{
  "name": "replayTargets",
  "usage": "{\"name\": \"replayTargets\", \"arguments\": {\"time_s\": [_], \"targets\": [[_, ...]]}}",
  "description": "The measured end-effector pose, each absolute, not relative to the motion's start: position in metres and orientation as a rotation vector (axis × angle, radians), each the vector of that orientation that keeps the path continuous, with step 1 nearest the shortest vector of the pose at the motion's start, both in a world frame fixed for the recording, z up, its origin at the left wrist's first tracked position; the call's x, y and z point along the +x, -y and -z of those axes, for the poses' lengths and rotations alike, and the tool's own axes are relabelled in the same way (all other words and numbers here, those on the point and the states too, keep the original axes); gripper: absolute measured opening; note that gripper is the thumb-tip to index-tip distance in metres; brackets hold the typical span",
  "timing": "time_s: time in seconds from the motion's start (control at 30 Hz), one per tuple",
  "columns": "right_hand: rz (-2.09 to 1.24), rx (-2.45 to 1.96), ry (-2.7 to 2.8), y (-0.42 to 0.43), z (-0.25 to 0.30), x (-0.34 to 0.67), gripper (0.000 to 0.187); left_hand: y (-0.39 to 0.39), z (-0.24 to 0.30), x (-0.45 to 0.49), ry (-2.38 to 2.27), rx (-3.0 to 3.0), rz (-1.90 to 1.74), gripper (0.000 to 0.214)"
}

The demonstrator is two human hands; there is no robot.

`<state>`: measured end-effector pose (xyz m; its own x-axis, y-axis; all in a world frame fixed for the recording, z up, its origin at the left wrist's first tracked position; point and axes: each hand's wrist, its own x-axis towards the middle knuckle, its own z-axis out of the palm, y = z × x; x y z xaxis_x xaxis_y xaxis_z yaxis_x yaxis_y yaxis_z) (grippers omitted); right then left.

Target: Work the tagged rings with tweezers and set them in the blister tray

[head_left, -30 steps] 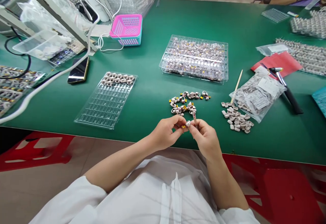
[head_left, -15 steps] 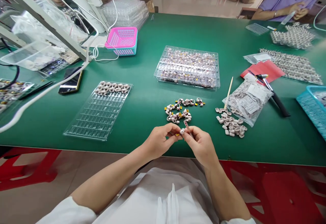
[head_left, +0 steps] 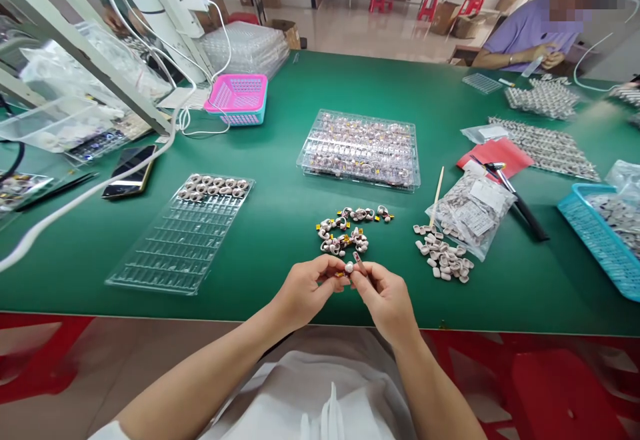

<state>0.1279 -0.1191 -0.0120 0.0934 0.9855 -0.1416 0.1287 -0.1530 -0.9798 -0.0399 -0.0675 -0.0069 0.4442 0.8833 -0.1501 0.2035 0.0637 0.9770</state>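
My left hand (head_left: 306, 289) and my right hand (head_left: 384, 300) meet just above the near edge of the green table (head_left: 280, 220). Between their pinched fingertips sits a small whitish coil part (head_left: 349, 267) with a yellow tab. My right hand also grips a thin stick-like tool (head_left: 359, 258). Just beyond my fingers lies a loose cluster of similar coil parts (head_left: 345, 230). To the right is a pile of small pale caps (head_left: 443, 258).
A clear tray (head_left: 170, 253) with one filled row lies at left. A stacked full tray (head_left: 360, 150) sits mid-table. Also here: a bag of parts (head_left: 470, 210), a wooden stick (head_left: 437, 190), a phone (head_left: 127, 172), pink basket (head_left: 235, 97), blue basket (head_left: 597, 240). Another person works far right.
The camera has tilted up, so more of the room shows and the table sits lower in view. My hands stay together, pinching the same small part.
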Motion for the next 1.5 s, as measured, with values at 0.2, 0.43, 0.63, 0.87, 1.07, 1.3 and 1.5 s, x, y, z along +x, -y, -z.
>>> {"name": "replayTargets", "arguments": {"time_s": [0.2, 0.43, 0.63, 0.87, 1.07, 1.3, 1.5], "targets": [[-0.777, -1.283, 1.490, 0.124, 0.018, 0.130, 0.014, 0.066, 0.004, -0.039, -0.985, 1.162, -0.700, 0.020], [-0.376, -1.185, 1.721, 0.126, 0.027, 0.135, 0.025, 0.067, 0.000, -0.037, -0.912, 0.966, -0.667, 0.035], [-0.316, -1.128, 1.768, 0.127, 0.028, 0.134, 0.030, 0.071, -0.001, -0.039, -0.902, 0.916, -0.666, 0.036], [-0.314, -1.120, 1.812, 0.127, 0.017, 0.134, 0.030, 0.073, -0.006, -0.040, -0.873, 0.925, -0.698, 0.033], [-0.242, -1.082, 1.865, 0.128, 0.012, 0.131, 0.035, 0.076, -0.010, -0.043, -0.879, 0.908, -0.705, 0.032], [-0.204, -1.089, 1.904, 0.126, 0.018, 0.128, 0.036, 0.077, -0.009, -0.042, -0.916, 0.887, -0.738, 0.032], [-0.171, -1.039, 1.926, 0.119, 0.012, 0.135, 0.035, 0.073, -0.013, -0.046, -0.840, 0.858, -0.714, 0.032]]}}
